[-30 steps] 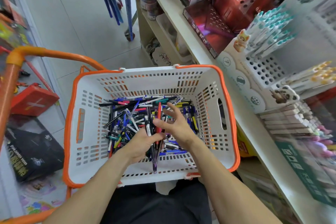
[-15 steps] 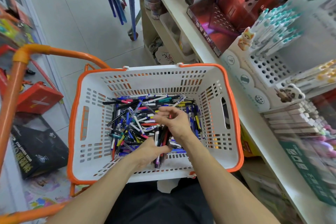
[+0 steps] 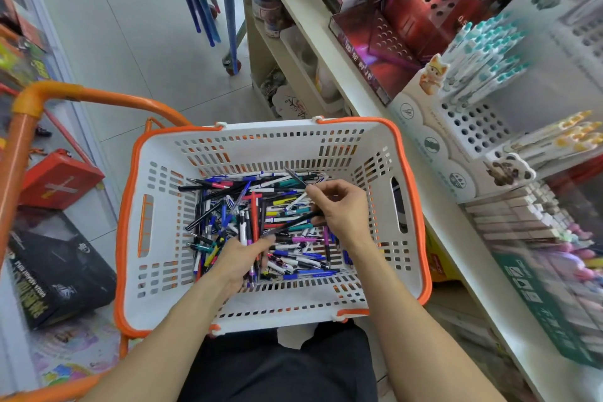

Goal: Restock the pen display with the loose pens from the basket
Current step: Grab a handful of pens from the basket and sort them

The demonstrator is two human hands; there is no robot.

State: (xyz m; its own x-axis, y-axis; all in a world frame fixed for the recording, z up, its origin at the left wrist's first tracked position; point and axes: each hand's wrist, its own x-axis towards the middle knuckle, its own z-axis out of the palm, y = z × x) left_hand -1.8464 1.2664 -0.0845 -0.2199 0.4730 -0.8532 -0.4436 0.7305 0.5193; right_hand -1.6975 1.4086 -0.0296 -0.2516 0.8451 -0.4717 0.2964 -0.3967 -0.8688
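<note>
A white basket (image 3: 156, 238) with an orange rim rests in front of me, its bottom covered by several loose pens (image 3: 228, 202) of many colours. My left hand (image 3: 239, 259) grips a bunch of pens (image 3: 250, 225) that stand up from its fist, red, white and black among them. My right hand (image 3: 339, 209) hovers over the pile on the right and pinches a dark pen (image 3: 295, 222) that slants down to the left. The white pen display (image 3: 473, 127) with rows of holes stands on the shelf to the right, teal-capped pens (image 3: 483, 59) in its upper rows.
An orange trolley handle (image 3: 19, 147) curves along the left. A red perforated display (image 3: 421, 10) sits further along the shelf (image 3: 326, 42). Boxes of stock (image 3: 522, 222) fill the shelf at right. A black box (image 3: 55, 271) and red case (image 3: 58, 179) lie on the left.
My right hand has moved right and up from the bunch in my left hand, now pinching a dark pen over the pile. The left hand keeps its bunch.
</note>
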